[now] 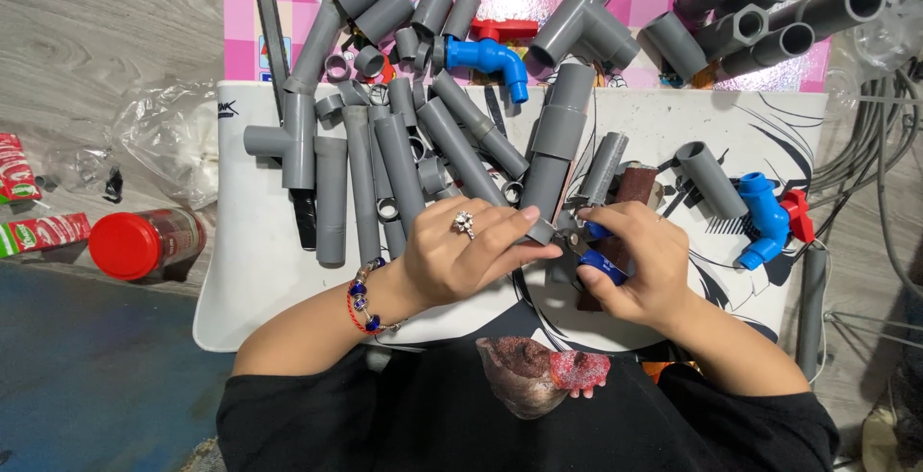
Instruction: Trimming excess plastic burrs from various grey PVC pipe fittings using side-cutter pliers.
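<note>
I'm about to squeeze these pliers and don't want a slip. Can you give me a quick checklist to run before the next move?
1. Left hand grips the small grey pipe piece: ok.
2. Right hand holds the blue-handled pliers: ok.
3. Plier tips meet the piece: cannot tell, fingers hide them.
4. Left fingertips away from the tips: not ok, very close.
5. White board beneath gives support: ok.

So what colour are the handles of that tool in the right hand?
Blue: the tool's handles show blue inside the right hand, seen best in the head view.
</note>
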